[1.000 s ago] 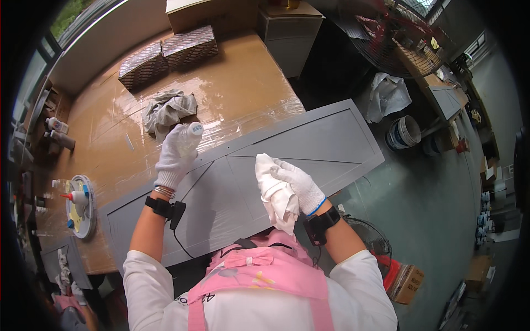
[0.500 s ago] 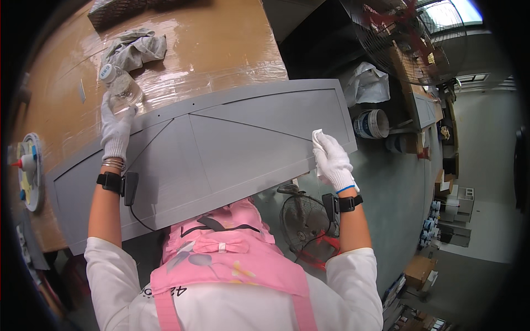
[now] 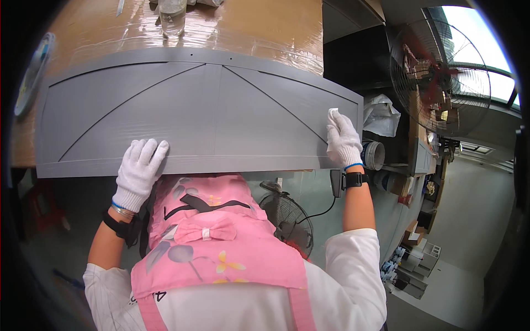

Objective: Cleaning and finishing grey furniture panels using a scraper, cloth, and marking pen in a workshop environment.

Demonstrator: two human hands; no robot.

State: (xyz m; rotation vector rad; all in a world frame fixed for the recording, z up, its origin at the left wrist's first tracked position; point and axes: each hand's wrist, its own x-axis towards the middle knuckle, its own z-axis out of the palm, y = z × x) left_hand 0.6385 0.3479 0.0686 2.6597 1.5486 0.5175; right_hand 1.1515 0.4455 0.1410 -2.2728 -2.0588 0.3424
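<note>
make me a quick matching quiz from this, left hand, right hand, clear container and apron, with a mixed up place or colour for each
1. left hand
2. right hand
3. clear container
4. apron

A. near the right end of the grey panel, with a bit of white cloth
B. pink, flower-patterned
C. at the panel's near edge, left of its middle
D. on the brown table, past the panel's far edge

Pairs: 1-C, 2-A, 3-D, 4-B

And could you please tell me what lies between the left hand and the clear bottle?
The head view shows only the grey panel and a strip of brown tabletop between the left hand and the clear bottle.
</note>
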